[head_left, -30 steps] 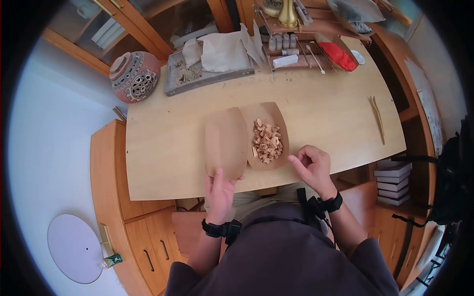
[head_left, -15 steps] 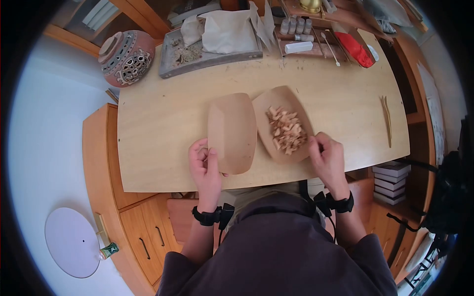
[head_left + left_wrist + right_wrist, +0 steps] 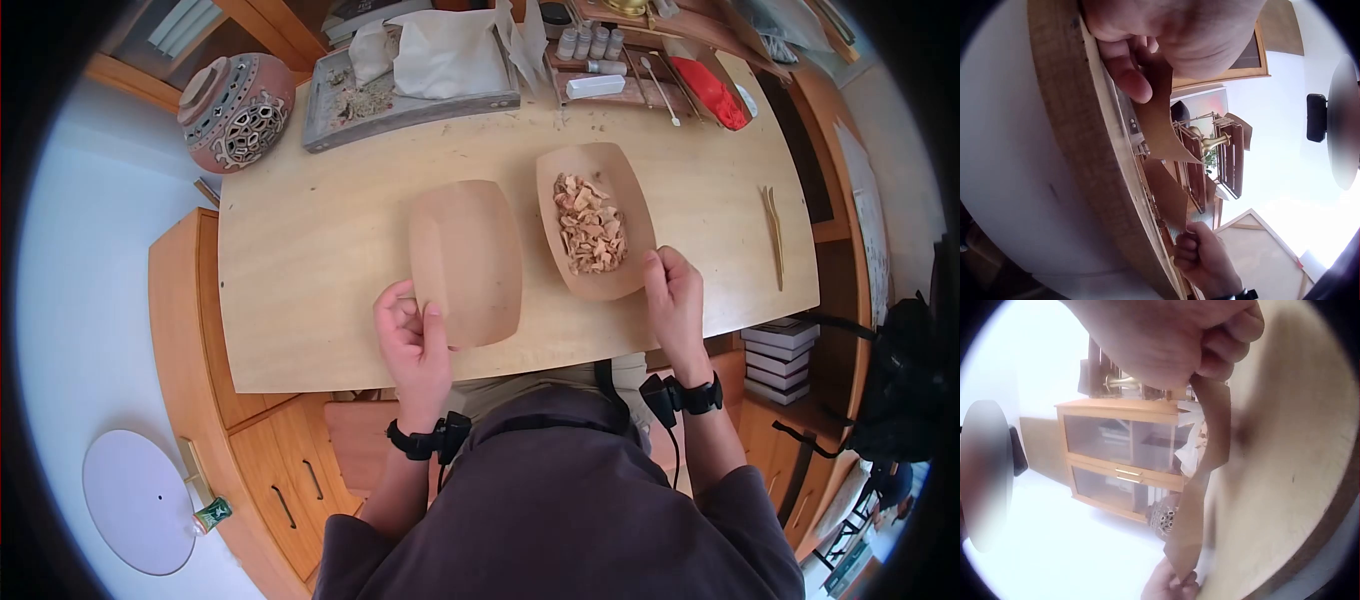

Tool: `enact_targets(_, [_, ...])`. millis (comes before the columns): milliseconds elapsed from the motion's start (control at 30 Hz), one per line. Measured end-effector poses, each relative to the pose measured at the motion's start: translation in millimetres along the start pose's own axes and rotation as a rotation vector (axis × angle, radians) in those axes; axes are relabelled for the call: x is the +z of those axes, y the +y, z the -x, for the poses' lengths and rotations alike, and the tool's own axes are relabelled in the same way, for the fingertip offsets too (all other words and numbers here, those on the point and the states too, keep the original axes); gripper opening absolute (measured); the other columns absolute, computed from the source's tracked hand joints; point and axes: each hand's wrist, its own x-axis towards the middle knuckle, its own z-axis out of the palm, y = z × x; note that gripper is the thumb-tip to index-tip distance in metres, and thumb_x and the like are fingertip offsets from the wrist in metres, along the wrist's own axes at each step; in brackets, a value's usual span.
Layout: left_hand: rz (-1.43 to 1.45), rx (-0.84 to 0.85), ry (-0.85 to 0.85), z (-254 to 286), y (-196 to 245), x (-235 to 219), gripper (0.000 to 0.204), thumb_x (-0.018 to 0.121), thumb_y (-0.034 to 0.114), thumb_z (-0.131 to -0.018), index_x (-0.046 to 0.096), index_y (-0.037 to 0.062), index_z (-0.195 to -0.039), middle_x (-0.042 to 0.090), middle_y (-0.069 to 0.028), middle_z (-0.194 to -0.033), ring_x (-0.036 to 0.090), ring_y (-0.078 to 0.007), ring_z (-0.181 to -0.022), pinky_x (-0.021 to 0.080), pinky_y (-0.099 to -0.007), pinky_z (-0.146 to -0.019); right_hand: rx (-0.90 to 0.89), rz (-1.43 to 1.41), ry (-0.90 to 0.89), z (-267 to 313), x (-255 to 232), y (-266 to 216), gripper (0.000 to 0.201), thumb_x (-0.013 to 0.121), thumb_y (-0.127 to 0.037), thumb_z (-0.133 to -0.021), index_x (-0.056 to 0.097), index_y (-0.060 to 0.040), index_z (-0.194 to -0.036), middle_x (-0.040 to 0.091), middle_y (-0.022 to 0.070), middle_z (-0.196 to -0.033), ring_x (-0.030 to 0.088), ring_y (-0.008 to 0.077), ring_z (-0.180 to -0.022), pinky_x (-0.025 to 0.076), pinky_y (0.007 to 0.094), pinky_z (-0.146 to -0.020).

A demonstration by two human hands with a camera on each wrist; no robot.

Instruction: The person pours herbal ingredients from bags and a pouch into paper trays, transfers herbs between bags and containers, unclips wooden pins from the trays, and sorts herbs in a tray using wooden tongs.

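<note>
My left hand [image 3: 413,335] grips the near left edge of a brown paper tray [image 3: 468,255], thumb on top. Only a few dark specks show inside this tray. Pinched at its near right corner by my right hand [image 3: 677,300], a second paper tray [image 3: 622,278] holds a pile of dried brown chips [image 3: 592,235]. A strip of table shows between the two trays in the head view. From the right wrist, the side of the chip tray [image 3: 1217,425] appears above the tabletop, and a shadow lies beneath it.
A pierced clay pot [image 3: 240,115] and a grey wooden tray [image 3: 415,120] with white paper stand at the back left. Small vials [image 3: 590,43], a white box [image 3: 596,87] and a red cloth [image 3: 708,90] lie at the back right. Wooden tweezers [image 3: 773,240] rest near the right edge.
My right hand, loose beside the chip tray at first, has taken hold of its corner and moved it right and away from me, apart from the other tray. My left hand's grip has shifted to the tray's left side.
</note>
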Motion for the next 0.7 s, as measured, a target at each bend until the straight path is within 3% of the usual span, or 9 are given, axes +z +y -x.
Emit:
enact_targets(67, [0.003, 0.001, -0.005, 0.8, 0.0, -0.6, 0.037, 0.055, 0.003, -0.102, 0.042, 0.0012, -0.136, 0.057, -0.0039, -0.089, 0.059, -0.0076, -0.069, 0.053, -0.0226, -0.052, -0.002, 0.023, -0.004, 1.8, 1.7, -0.5, 0.034, 0.055, -0.018, -0.102, 0.053, 0.0028, -0.075, 0.045, 0.0113, -0.055, 0.042, 0.0155, -0.051, 0.038, 0.0342, -0.05])
enact_targets(133, [-0.027, 0.006, 0.011, 0.2, 0.3, 1.5, 0.037, 0.055, 0.002, -0.101, 0.042, 0.0011, -0.136, 0.057, -0.0044, -0.09, 0.059, -0.0077, -0.07, 0.053, -0.0224, -0.053, -0.071, 0.343, -0.103, 2.7, 1.0, -5.7, 0.027, 0.058, -0.017, -0.1, 0.06, 0.0024, -0.082, 0.055, 0.0161, -0.056, 0.053, 0.0222, -0.048, 0.042, 0.0355, -0.05])
enact_targets(267, [-0.03, 0.019, 0.0, 1.1, -2.7, -0.5, 0.038, 0.055, 0.002, -0.101, 0.042, 0.001, -0.137, 0.057, -0.0049, -0.091, 0.06, -0.0078, -0.071, 0.053, -0.0224, -0.053, 0.069, 0.169, 0.021, -1.4, 1.3, -19.4, 0.018, 0.063, -0.017, -0.098, 0.066, 0.0011, -0.097, 0.061, 0.0196, -0.059, 0.06, 0.0263, -0.049, 0.044, 0.0356, -0.049])
enact_targets(333, [-0.026, 0.016, 0.002, 0.8, -2.9, 1.2, 0.038, 0.055, 0.002, -0.101, 0.042, 0.0008, -0.137, 0.057, -0.0052, -0.093, 0.06, -0.0081, -0.072, 0.053, -0.0223, -0.053, 0.052, 0.064, -0.043, -3.5, 7.9, -7.2, 0.022, 0.064, -0.015, -0.098, 0.066, 0.0013, -0.113, 0.063, 0.0154, -0.059, 0.059, 0.0191, -0.048, 0.043, 0.0329, -0.048])
enact_targets(367, [-0.027, 0.016, -0.002, 1.0, -3.1, 1.6, 0.038, 0.055, 0.002, -0.101, 0.042, 0.0008, -0.137, 0.057, -0.0052, -0.093, 0.06, -0.0081, -0.072, 0.053, -0.0223, -0.053, 0.055, 0.063, -0.04, -1.9, 11.5, -1.5, 0.022, 0.064, -0.015, -0.098, 0.066, 0.0013, -0.113, 0.063, 0.0154, -0.059, 0.059, 0.0191, -0.048, 0.043, 0.0329, -0.048])
enact_targets(433, [-0.022, 0.017, -0.005, 0.8, -4.1, 0.2, 0.038, 0.055, 0.002, -0.102, 0.042, 0.0007, -0.137, 0.057, -0.0054, -0.094, 0.06, -0.0082, -0.072, 0.053, -0.022, -0.053, 0.159, -0.301, -0.007, -1.1, 19.5, 3.8, 0.025, 0.061, -0.013, -0.1, 0.065, 0.0032, -0.12, 0.064, 0.009, -0.061, 0.056, 0.0122, -0.048, 0.042, 0.0302, -0.047])
enact_targets(533, [-0.031, 0.034, 0.0, 2.0, -6.1, -1.8, 0.038, 0.055, 0.002, -0.102, 0.041, 0.0007, -0.137, 0.057, -0.0055, -0.094, 0.06, -0.0082, -0.073, 0.053, -0.0216, -0.053, 0.258, -0.403, -0.009, -1.4, 9.9, -10.2, 0.024, 0.058, -0.011, -0.102, 0.065, 0.0045, -0.119, 0.064, 0.0044, -0.066, 0.056, 0.008, -0.052, 0.043, 0.0275, -0.047])
enact_targets(633, [-0.034, 0.016, 0.011, 1.3, -2.2, 3.3, 0.038, 0.055, 0.002, -0.101, 0.041, 0.0006, -0.137, 0.057, -0.0054, -0.094, 0.06, -0.0078, -0.073, 0.053, -0.0216, -0.053, 0.14, -0.231, 0.005, -1.7, 17.7, 5.9, 0.023, 0.058, -0.011, -0.102, 0.065, 0.0043, -0.118, 0.064, 0.0049, -0.065, 0.055, 0.0083, -0.051, 0.043, 0.0268, -0.048])
enact_targets(700, [-0.038, 0.015, 0.007, 0.8, -3.3, 2.5, 0.038, 0.055, 0.002, -0.101, 0.041, 0.0006, -0.137, 0.057, -0.0054, -0.094, 0.06, -0.0077, -0.073, 0.052, -0.0215, -0.053, 0.185, -0.235, 0.038, -0.4, 14.4, -1.5, 0.023, 0.058, -0.01, -0.102, 0.066, 0.0044, -0.117, 0.062, 0.0051, -0.064, 0.053, 0.0076, -0.052, 0.042, 0.0263, -0.048])
